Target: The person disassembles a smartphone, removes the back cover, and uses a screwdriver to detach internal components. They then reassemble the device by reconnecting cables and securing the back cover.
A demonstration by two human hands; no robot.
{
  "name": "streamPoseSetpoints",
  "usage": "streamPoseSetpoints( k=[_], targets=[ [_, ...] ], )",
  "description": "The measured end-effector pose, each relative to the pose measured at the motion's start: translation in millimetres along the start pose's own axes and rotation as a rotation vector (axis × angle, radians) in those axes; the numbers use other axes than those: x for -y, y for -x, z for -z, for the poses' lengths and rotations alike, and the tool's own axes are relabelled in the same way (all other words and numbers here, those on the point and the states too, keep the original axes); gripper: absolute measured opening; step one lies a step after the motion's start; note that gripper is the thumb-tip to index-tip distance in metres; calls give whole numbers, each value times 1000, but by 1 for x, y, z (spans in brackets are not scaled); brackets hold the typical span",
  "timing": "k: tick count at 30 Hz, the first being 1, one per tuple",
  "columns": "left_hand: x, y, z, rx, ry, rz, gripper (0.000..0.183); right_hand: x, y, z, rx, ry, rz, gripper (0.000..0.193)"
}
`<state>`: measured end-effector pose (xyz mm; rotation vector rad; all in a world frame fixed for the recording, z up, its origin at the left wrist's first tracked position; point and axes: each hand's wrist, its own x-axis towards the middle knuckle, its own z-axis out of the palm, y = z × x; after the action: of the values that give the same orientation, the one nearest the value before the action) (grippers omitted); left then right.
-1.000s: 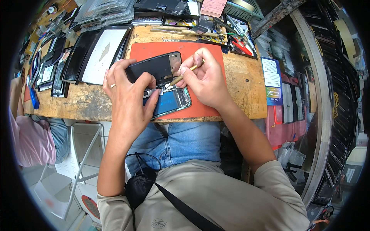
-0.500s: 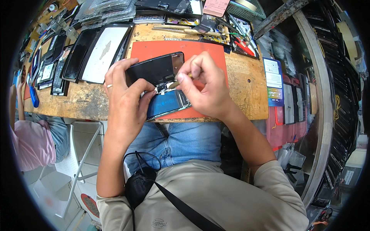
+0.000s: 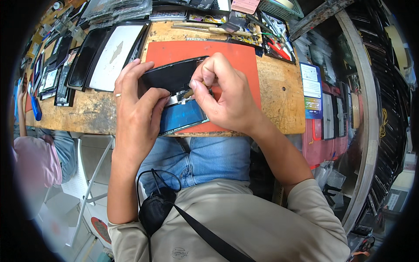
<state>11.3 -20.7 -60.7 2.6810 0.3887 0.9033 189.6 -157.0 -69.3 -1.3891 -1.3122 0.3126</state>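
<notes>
Left hand (image 3: 136, 101) clasping opened phone (image 3: 181, 117) by left side; right hand (image 3: 224, 94) pinching brown tool (image 3: 188, 93) at its middle; orange mat (image 3: 242, 56) underneath.

So basically the phone (image 3: 181, 117) is over the mat (image 3: 238, 61) on the workbench (image 3: 283, 100), display panels (image 3: 87, 59) off left, tool tray (image 3: 271, 55) back right.

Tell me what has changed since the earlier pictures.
The right hand has moved left over the opened phone, hiding more of the slim tool and of the dark panel at its right end. The left hand has shifted slightly left too. Nothing was let go: the left hand still holds the phone, the right still grips the tool, and the orange mat stays beneath.
</notes>
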Motion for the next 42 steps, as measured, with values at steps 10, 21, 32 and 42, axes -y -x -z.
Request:
streamPoseSetpoints(
  k=[10, 21, 32, 42],
  targets=[
    [2, 1, 2, -17, -20, -34, 11, 40, -31, -2, 278, 606, 155, 21],
    [16, 24, -21, -227, 369, 51, 12, 68, -42, -10, 400, 719, 102, 14],
    [15, 20, -37, -271, 380, 39, 14, 42, -35, 9, 415, 492, 79, 16],
    [5, 18, -5, -96, 226, 121, 16, 51, -37, 1, 296, 602, 224, 31]
  ],
)
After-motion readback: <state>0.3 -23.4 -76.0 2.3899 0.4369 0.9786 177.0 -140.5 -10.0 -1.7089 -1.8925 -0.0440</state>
